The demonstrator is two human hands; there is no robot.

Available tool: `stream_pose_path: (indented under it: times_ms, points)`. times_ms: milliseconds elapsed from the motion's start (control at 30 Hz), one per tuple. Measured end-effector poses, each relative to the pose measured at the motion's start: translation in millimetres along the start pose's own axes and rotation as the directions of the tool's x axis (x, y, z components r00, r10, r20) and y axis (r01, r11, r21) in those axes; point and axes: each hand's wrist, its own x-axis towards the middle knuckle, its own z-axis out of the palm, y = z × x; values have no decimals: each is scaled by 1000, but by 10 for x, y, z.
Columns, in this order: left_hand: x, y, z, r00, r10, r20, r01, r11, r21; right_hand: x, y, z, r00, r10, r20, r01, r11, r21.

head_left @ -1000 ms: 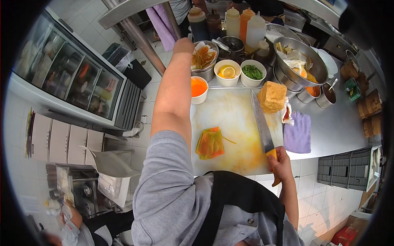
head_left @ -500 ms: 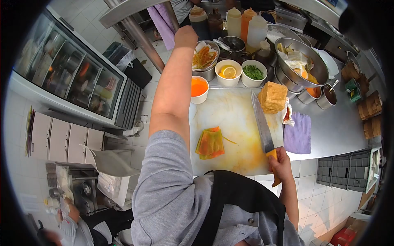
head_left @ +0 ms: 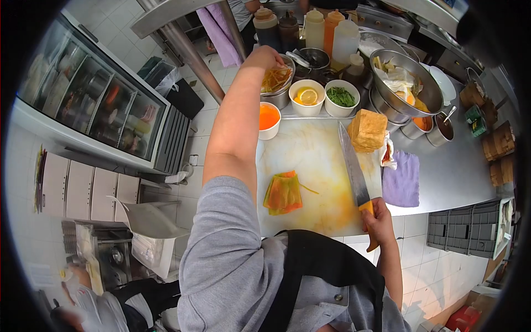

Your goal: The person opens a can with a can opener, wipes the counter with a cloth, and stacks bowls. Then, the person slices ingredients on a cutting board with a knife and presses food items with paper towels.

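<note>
My left hand (head_left: 267,57) reaches over the near-left edge of a metal bowl (head_left: 282,99) of thin orange and pale vegetable strips (head_left: 272,82). Its fingers bend down at the strips, mostly hidden by the back of the hand, so their grip does not show. My right hand (head_left: 379,220) is closed around the yellow handle of a large kitchen knife (head_left: 354,171). The blade lies along the right side of a white cutting board (head_left: 326,149), pointing away from me. Flat orange-green vegetable slices (head_left: 283,193) lie stacked on the board, with one thin strip beside them.
A browned block of bread (head_left: 369,131) sits beside the blade. Behind the board stand tubs of orange liquid (head_left: 269,120), lemon (head_left: 307,98) and chopped greens (head_left: 341,98), plus squeeze bottles (head_left: 315,30). A large steel bowl (head_left: 431,99) and purple cloth (head_left: 401,180) are right. Another person (head_left: 105,307) stands lower left.
My left hand has moved right and slightly toward me, from beyond the bowl's left edge to over the strips. My right hand and the knife stay put. The other person has shifted slightly.
</note>
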Motion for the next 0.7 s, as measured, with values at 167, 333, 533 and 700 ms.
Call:
stream_pose_path:
  times_ms: [167, 333, 533, 700]
  points:
    - [-68, 124, 20, 996, -38, 79, 32, 997, 71, 12, 37, -15, 1000, -23, 14, 22, 1000, 12]
    - [-131, 206, -62, 999, -18, -50, 18, 1000, -11, 8, 11, -6, 1000, -11, 2, 11, 1000, -17]
    - [-231, 303, -55, 971, -131, 199, 175, 960, -219, 12, 26, -11, 1000, -17, 4, 18, 1000, -22]
    - [-196, 337, -124, 981, -150, 125, 180, 944, -277, 17, 33, -20, 1000, -26, 13, 26, 999, -18]
